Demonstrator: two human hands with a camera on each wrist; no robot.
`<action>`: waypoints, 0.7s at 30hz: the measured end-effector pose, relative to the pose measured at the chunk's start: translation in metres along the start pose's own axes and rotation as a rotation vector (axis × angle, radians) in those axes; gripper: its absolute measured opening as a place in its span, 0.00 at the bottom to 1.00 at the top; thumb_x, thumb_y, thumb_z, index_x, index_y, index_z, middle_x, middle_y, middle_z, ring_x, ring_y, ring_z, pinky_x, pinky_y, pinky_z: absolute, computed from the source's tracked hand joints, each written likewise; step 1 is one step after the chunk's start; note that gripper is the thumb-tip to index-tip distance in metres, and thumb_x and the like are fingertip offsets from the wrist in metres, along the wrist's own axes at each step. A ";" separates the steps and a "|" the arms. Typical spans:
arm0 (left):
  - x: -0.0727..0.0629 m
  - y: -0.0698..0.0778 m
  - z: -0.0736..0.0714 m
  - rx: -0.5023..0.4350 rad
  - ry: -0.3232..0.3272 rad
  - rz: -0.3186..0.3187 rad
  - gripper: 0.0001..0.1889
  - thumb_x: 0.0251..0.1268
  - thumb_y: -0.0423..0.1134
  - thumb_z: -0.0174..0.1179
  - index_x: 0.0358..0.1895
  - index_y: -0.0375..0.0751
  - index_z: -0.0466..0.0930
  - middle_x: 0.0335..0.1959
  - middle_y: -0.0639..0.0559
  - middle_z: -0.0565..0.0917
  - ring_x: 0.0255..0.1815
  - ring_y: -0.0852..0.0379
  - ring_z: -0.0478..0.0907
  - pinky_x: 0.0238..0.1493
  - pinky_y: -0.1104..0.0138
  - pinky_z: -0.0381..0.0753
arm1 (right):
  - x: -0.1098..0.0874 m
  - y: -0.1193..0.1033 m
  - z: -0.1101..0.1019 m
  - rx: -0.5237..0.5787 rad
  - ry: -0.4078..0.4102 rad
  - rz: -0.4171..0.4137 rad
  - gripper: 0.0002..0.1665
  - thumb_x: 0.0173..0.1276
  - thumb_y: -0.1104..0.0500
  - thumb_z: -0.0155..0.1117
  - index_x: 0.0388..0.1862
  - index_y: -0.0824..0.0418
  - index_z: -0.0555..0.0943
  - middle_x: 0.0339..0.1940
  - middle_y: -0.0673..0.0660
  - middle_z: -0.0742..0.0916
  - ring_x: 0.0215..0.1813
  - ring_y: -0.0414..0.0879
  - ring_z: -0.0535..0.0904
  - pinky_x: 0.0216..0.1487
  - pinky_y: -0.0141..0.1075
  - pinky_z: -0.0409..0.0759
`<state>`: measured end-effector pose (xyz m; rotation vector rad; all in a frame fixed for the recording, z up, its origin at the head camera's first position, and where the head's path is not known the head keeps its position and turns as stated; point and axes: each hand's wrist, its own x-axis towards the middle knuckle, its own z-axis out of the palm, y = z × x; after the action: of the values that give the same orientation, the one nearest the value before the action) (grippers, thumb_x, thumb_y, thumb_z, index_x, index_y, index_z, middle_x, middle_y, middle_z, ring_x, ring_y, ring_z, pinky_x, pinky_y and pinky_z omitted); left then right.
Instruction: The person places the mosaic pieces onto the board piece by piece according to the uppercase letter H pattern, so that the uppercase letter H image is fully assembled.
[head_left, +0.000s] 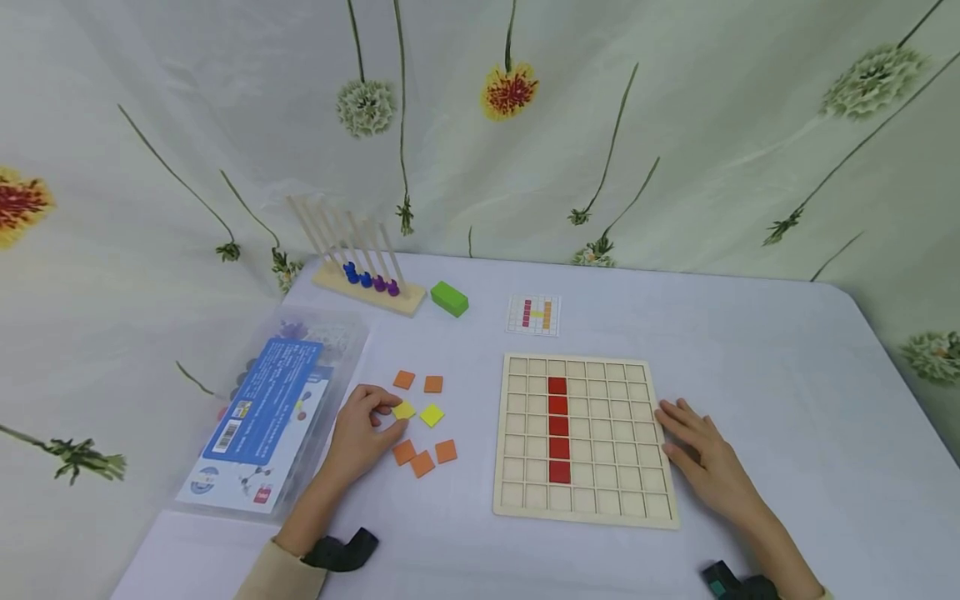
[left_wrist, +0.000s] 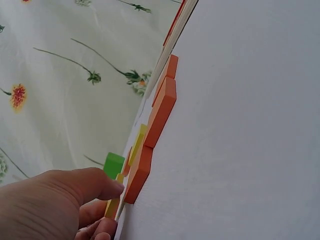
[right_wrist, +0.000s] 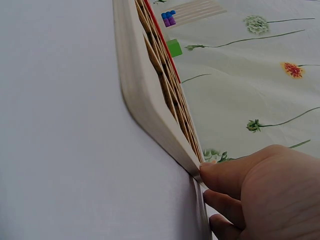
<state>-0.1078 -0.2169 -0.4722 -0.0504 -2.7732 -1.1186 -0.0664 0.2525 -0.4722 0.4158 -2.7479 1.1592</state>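
My left hand (head_left: 363, 429) pinches a yellow square tile (head_left: 405, 410) by its left side between thumb and fingers. In the left wrist view the thumb partly covers this tile. A second yellow tile (head_left: 432, 415) lies just right of it, with orange tiles (head_left: 423, 463) nearer me and two more orange ones (head_left: 433, 384) behind. The fingertips of my right hand (head_left: 708, 458) touch the right edge of a pale wooden grid board (head_left: 585, 518), fingers loosely extended. Several red tiles (head_left: 558, 426) form one column in the board's third column of cells.
A patterned card (head_left: 533, 315) lies behind the board. Farther back are a green block (head_left: 449, 299) and a wooden peg stand (head_left: 369, 293) with blue and purple beads. A clear plastic case (head_left: 258, 417) with a printed blue and white sheet lies left of my left hand.
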 end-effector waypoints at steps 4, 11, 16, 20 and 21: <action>0.000 0.001 0.000 -0.023 0.011 -0.024 0.15 0.53 0.32 0.70 0.45 0.35 0.82 0.42 0.46 0.78 0.37 0.55 0.73 0.37 0.73 0.72 | 0.001 0.001 0.000 -0.002 -0.010 0.013 0.27 0.69 0.64 0.61 0.66 0.69 0.73 0.70 0.71 0.71 0.76 0.68 0.55 0.74 0.65 0.41; 0.000 0.008 -0.002 -0.072 0.071 -0.034 0.16 0.55 0.32 0.68 0.48 0.37 0.81 0.35 0.47 0.80 0.35 0.55 0.74 0.35 0.77 0.74 | -0.001 0.004 0.001 -0.002 -0.009 0.011 0.27 0.69 0.64 0.60 0.66 0.69 0.72 0.70 0.71 0.71 0.79 0.59 0.52 0.74 0.65 0.41; 0.002 0.021 -0.001 -0.113 0.104 0.077 0.16 0.51 0.30 0.70 0.46 0.36 0.82 0.35 0.48 0.82 0.35 0.56 0.76 0.35 0.75 0.76 | 0.000 0.003 0.000 0.004 -0.007 0.005 0.27 0.69 0.64 0.61 0.66 0.68 0.73 0.71 0.70 0.71 0.78 0.61 0.54 0.74 0.64 0.41; 0.005 0.038 0.006 -0.172 0.062 0.196 0.17 0.48 0.28 0.70 0.45 0.36 0.83 0.34 0.49 0.82 0.35 0.55 0.77 0.35 0.70 0.78 | 0.000 0.001 0.000 0.008 -0.007 0.005 0.27 0.69 0.64 0.61 0.66 0.68 0.73 0.71 0.70 0.71 0.77 0.65 0.55 0.74 0.65 0.42; 0.007 0.044 0.009 -0.182 0.040 0.212 0.17 0.48 0.28 0.70 0.45 0.37 0.83 0.34 0.50 0.81 0.35 0.56 0.77 0.36 0.70 0.79 | 0.000 0.001 0.000 0.009 -0.007 0.007 0.27 0.69 0.64 0.61 0.66 0.68 0.73 0.70 0.70 0.71 0.76 0.66 0.55 0.74 0.65 0.42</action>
<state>-0.1117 -0.1795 -0.4473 -0.3302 -2.5503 -1.2936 -0.0669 0.2532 -0.4732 0.4126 -2.7530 1.1742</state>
